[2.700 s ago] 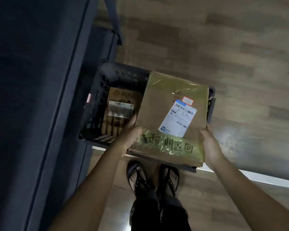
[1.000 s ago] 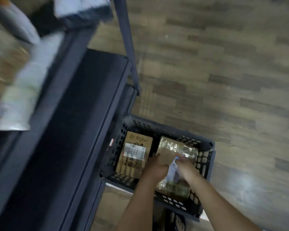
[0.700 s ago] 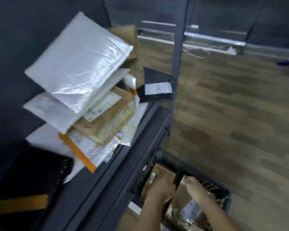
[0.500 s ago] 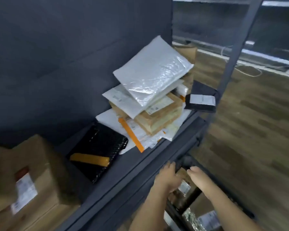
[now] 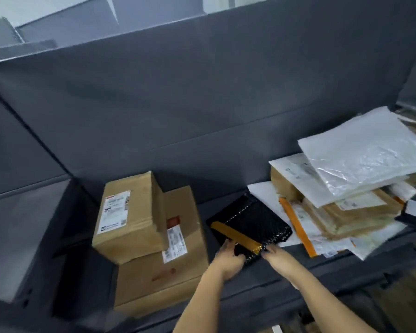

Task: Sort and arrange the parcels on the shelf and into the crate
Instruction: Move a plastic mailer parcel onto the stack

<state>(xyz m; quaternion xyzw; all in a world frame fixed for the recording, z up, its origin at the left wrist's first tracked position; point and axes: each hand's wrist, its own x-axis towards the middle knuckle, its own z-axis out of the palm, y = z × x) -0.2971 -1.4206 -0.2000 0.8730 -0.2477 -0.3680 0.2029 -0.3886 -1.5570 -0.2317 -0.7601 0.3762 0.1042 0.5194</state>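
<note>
My left hand (image 5: pixel 228 253) and right hand (image 5: pixel 277 257) each grip the near edge of the black bubble mailer (image 5: pixel 250 218), which extends away across the shelf (image 5: pixel 215 203).

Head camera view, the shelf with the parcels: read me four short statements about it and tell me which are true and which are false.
1. The left hand and the right hand both hold the black parcel at its near edge. True.
2. The small cardboard box sits on top of the large cardboard box. True.
3. The black parcel lies left of both boxes. False: it lies to their right, beside the pile of mailers.
4. A brown box tops that pile. False: a white mailer is on top.
</note>
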